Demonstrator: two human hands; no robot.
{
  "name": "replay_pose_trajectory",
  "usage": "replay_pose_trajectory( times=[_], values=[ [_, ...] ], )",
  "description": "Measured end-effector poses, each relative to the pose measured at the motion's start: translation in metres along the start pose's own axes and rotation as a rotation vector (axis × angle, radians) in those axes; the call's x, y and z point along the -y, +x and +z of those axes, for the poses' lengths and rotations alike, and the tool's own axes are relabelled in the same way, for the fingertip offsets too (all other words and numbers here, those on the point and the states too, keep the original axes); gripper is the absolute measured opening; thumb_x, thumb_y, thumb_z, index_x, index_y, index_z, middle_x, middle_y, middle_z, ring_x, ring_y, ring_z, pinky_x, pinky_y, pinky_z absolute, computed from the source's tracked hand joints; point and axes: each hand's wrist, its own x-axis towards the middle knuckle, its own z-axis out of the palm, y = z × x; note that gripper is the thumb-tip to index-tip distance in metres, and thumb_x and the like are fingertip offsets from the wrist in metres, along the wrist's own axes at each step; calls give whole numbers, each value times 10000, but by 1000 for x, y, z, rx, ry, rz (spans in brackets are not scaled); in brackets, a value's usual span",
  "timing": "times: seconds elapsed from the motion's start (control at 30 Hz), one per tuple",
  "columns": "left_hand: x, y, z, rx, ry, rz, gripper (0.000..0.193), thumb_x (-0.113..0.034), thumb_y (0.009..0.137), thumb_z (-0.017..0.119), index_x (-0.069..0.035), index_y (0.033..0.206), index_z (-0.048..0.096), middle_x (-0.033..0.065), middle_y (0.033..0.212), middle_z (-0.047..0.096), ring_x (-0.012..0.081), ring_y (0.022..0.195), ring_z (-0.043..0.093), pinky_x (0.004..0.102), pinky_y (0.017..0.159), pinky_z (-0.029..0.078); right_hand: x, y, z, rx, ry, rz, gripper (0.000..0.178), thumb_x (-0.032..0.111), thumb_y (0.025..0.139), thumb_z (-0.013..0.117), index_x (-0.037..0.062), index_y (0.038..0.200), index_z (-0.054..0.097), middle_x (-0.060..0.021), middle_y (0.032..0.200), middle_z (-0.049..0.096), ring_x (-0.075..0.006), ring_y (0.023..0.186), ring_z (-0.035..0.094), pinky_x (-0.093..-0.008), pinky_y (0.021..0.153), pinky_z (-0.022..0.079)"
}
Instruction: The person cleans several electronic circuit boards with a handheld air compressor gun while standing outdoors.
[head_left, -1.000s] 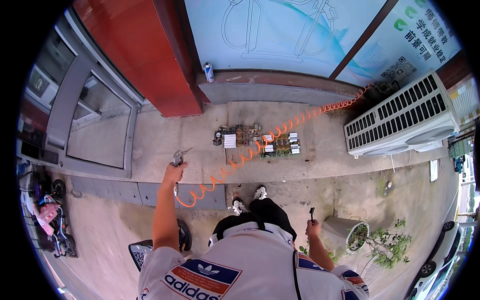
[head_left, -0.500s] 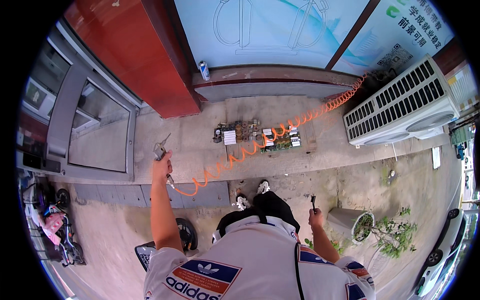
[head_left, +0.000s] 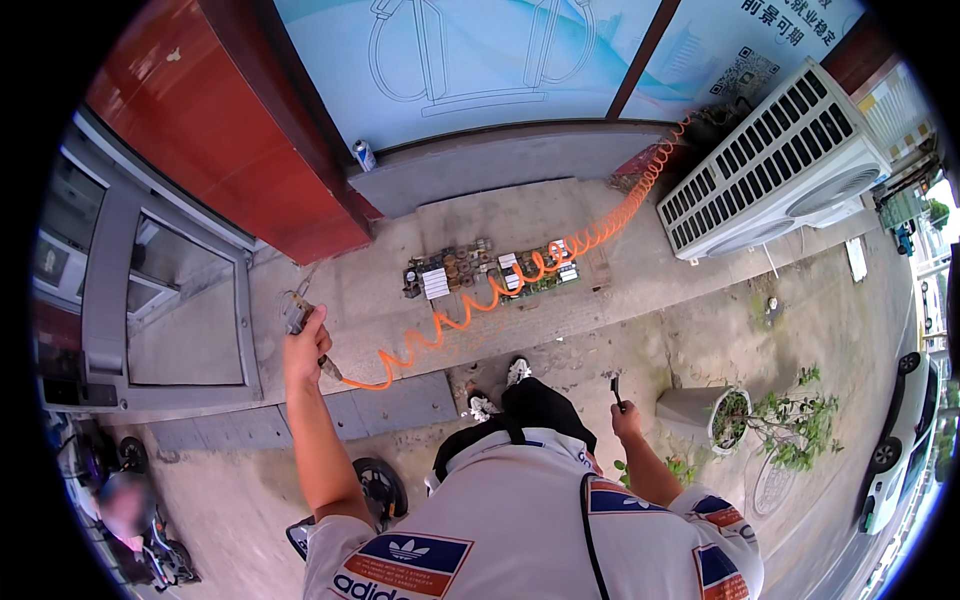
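My left hand (head_left: 309, 342) is closed around an air blow gun (head_left: 297, 316), its thin nozzle pointing toward the wall. From the gun's lower end an orange coiled hose (head_left: 455, 322) runs right across the step, passing over the circuit boards. A board with copper-coloured coils and a white label (head_left: 437, 284) lies beside a green circuit board (head_left: 545, 282); part of the latter is behind the hose. Down at my right side, my right hand (head_left: 627, 420) grips the handle of a small black brush (head_left: 616, 389), well apart from the boards.
A white air-conditioner unit (head_left: 770, 165) stands at the right end of the step, near the hose's far end. At left a grey-framed door (head_left: 100, 290) stands ajar. A spray can (head_left: 363, 155) sits on the ledge; a potted plant (head_left: 690, 415) is near my right hand.
The boards, wall and air conditioner have shifted left in view as my head moved. My left hand with the blow gun is farther left, its nozzle now tilted differently. Both hands keep their holds.
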Motion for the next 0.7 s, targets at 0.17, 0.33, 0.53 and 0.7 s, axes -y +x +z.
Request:
replay_pose_trajectory(
  times=[0.17, 0.33, 0.53, 0.7],
  values=[
    [47, -21, 37, 247, 809, 98, 269, -256, 816, 735, -22, 806, 603, -21, 634, 507, 93, 599, 423, 254, 559, 370, 16, -10, -1, -52, -51, -103, 342, 300, 817, 582, -17, 917, 660, -218, 774, 670, -354, 753, 664, -434, 697, 514],
    [43, -11, 57, 260, 593, 162, 268, -248, 806, 750, -24, 802, 603, -22, 632, 506, 87, 577, 422, 253, 535, 365, 19, -14, -4, -46, -43, -51, 350, 310, 810, 589, -13, 923, 663, -226, 796, 672, -366, 771, 664, -436, 712, 517],
    [19, -1, 81, 214, 245, 21, 240, -210, 802, 760, -57, 804, 576, -55, 601, 456, 42, 440, 338, 237, 406, 239, 18, -15, -4, -27, -74, -17, 349, 306, 812, 596, -14, 939, 660, -224, 820, 675, -362, 797, 665, -435, 733, 513],
    [37, -15, 116, 272, 314, 59, 285, -227, 787, 782, -19, 794, 588, -30, 632, 518, 50, 508, 415, 243, 455, 310, 20, -13, 1, -18, -41, -8, 351, 309, 813, 599, -7, 954, 656, -219, 832, 675, -362, 810, 662, -436, 745, 508]
  ],
)
